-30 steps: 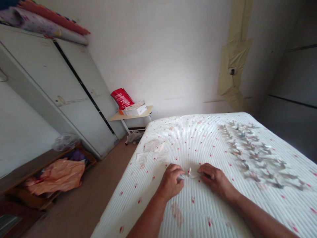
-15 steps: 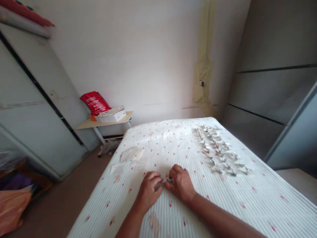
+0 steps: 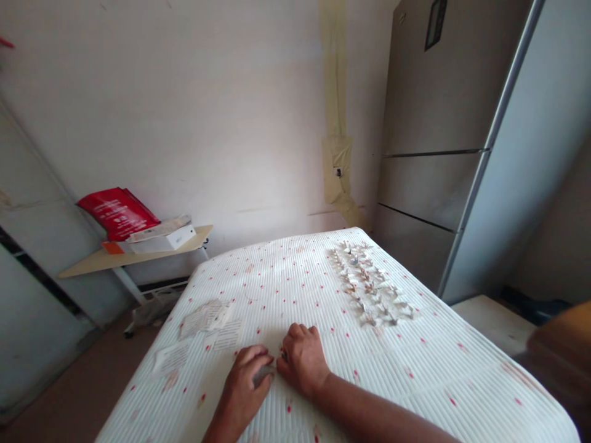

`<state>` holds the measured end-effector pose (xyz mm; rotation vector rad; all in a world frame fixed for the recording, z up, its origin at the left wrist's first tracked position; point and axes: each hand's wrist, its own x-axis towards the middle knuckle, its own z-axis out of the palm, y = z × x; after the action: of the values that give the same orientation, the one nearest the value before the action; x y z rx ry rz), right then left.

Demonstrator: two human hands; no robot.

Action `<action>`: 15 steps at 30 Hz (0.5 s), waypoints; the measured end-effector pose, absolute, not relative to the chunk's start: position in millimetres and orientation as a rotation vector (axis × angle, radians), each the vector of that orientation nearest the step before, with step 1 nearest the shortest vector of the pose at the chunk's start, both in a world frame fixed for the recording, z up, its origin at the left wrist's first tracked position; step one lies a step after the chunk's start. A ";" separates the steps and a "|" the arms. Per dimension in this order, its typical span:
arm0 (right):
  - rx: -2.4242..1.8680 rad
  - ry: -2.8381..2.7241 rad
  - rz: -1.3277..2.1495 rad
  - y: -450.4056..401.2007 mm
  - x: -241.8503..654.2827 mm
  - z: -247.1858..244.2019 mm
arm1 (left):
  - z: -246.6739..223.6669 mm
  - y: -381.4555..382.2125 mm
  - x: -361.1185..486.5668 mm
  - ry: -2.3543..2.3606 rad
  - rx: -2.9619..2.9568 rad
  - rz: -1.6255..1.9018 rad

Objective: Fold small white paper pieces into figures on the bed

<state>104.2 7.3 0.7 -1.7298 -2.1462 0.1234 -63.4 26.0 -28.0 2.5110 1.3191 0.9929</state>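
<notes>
Left hand is pinching a small paper piece left of the paper birds, right hand curled beside it (can't tell on what), way closer than a second ago, so the piece looks mostly covered.

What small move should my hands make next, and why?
Perhaps press the small greyish piece lightly with your right hand: your left hand pinches it, and the right is curled close by, though whether it touches is unclear.
</notes>
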 end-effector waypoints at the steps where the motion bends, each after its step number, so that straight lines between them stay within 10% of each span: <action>1: -1.732 -2.146 0.128 7.5 103.7 0.9 | -28.9 26.4 -63.9 1.320 2.513 0.997; 15: -1.606 -1.620 0.102 24.1 215.6 67.3 | -26.1 27.4 -77.3 1.357 2.433 1.090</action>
<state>215.6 24.1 67.3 -1.6061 -1.6196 0.1022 -77.3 27.4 -26.1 2.4328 1.3571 1.0901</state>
